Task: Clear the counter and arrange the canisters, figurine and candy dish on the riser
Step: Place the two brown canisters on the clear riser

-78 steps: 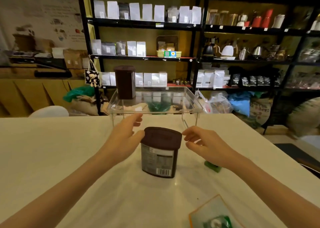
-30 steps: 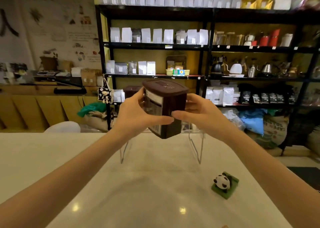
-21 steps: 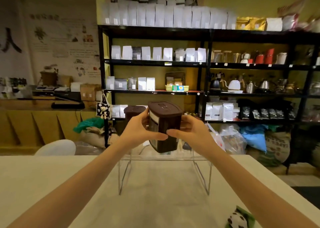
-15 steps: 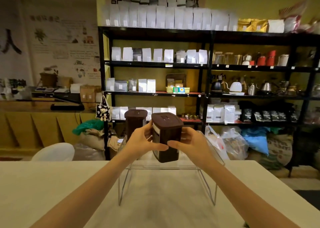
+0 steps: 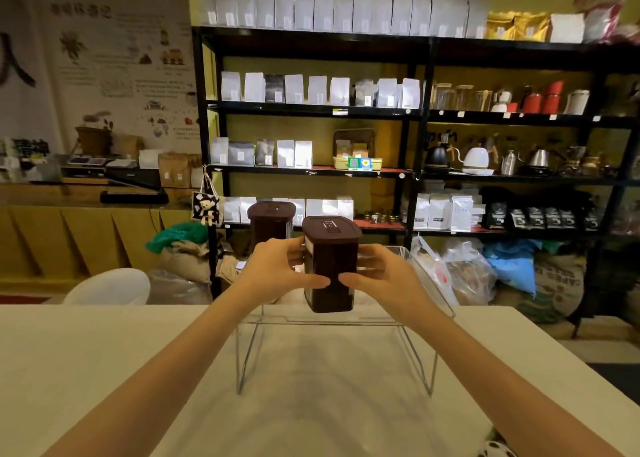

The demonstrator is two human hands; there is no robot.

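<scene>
A dark brown canister [image 5: 330, 262] with a brown lid is held upright between my left hand [image 5: 280, 271] and my right hand [image 5: 381, 276], its base at the top surface of the clear acrylic riser [image 5: 420, 359]. A second brown canister [image 5: 270, 222] stands on the riser's back left, just behind my left hand. The panda figurine [image 5: 495, 449] peeks in at the bottom right edge on the white counter [image 5: 104, 370]. The candy dish is out of view.
Beyond the counter stand black shelves [image 5: 415, 110] with white bags, kettles and jars. Sacks and plastic bags [image 5: 467, 273] lie on the floor behind. A white chair back [image 5: 110, 288] sits at the counter's far left edge.
Both hands lifted the canister off the counter and carried it forward and down onto the riser, beside the first canister. The view tilted up, so the figurine slid to the bottom edge.
</scene>
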